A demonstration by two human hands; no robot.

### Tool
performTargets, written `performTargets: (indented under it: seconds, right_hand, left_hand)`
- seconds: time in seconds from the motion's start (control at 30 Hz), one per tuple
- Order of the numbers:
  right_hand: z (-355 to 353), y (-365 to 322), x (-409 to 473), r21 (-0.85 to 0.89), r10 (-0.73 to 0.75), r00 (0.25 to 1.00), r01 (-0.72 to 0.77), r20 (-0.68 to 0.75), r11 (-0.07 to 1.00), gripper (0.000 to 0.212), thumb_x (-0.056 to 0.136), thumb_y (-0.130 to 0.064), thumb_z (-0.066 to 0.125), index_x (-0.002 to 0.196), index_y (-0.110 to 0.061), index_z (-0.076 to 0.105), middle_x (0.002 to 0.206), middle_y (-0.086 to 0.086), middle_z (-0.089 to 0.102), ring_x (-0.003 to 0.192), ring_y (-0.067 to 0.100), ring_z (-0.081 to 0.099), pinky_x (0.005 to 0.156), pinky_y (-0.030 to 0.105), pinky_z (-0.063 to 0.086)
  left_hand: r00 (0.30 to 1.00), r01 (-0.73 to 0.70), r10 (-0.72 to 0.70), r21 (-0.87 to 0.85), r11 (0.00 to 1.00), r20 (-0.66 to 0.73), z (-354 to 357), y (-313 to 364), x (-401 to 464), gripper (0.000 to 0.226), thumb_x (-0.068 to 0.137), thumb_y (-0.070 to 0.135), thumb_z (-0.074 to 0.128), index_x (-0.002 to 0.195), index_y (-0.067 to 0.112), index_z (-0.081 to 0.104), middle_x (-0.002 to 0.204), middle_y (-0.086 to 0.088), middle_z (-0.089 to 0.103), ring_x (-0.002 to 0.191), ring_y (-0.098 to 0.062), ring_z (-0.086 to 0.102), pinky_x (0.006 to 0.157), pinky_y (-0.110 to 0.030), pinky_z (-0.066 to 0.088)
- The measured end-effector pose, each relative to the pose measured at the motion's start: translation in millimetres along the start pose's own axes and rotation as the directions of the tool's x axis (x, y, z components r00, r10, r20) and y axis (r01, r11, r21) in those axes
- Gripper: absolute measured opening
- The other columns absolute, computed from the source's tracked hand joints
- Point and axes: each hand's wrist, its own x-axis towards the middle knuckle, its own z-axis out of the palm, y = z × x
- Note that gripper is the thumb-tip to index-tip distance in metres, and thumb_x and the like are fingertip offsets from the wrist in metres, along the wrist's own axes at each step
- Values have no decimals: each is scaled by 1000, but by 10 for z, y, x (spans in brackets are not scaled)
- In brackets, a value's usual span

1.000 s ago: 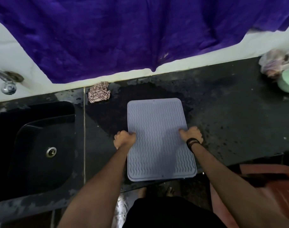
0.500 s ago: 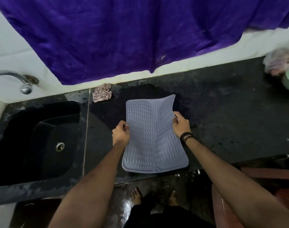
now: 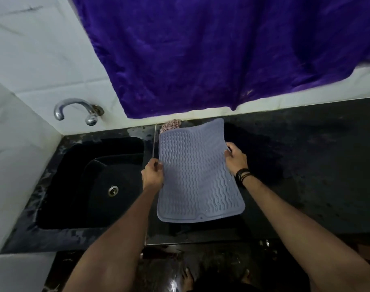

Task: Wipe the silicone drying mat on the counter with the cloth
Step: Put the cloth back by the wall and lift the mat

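1. The grey silicone mat [image 3: 197,175] is held above the dark counter [image 3: 306,165], just right of the black sink [image 3: 91,182], its far right corner curled upward.
2. Its left edge is pinched by the left hand [image 3: 152,175].
3. Its right edge is gripped by the right hand [image 3: 235,159].
4. A checked cloth [image 3: 171,124] lies against the wall, partly hidden behind the mat.

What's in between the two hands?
In the head view, the grey mat spans the gap: the left hand grips its left edge, the right hand its right edge.

Both hands have carried the mat [image 3: 197,175] left toward the sink [image 3: 91,182]
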Motion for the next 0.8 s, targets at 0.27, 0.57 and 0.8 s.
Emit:
performTargets:
  seconds: [0.27,0.57,0.8]
  right_hand:
    - [628,-23,-58,-116,121,993,-118,14,986,35,101,-18,39,134,-20,52,126,12,62,110,29,60,96,36,47]
    - [728,138,-70,-291,236,971,-235,-30,928,36,101,-24,39,136,-23,47,120,17,62,101,35,62,89,45,54]
    - [693,258,-103,-384,285,958,-271,-20,883,39,101,-29,40,139,-21,44,120,19,62,101,36,62,86,45,55]
  left_hand:
    - [991,98,-100,25,995,88,-59,-670,190,20,104,30,49,101,12,59,98,-15,65,94,-34,63,77,-37,46]
    - [966,178,-196,116,977,171,81,-931,268,28,105,35,47,111,9,57,110,-19,63,101,-37,62,74,-36,43]
    - [955,222,-240,122,968,173,132,-977,301,30,105,38,48,113,11,58,113,-20,64,101,-37,63,78,-41,50]
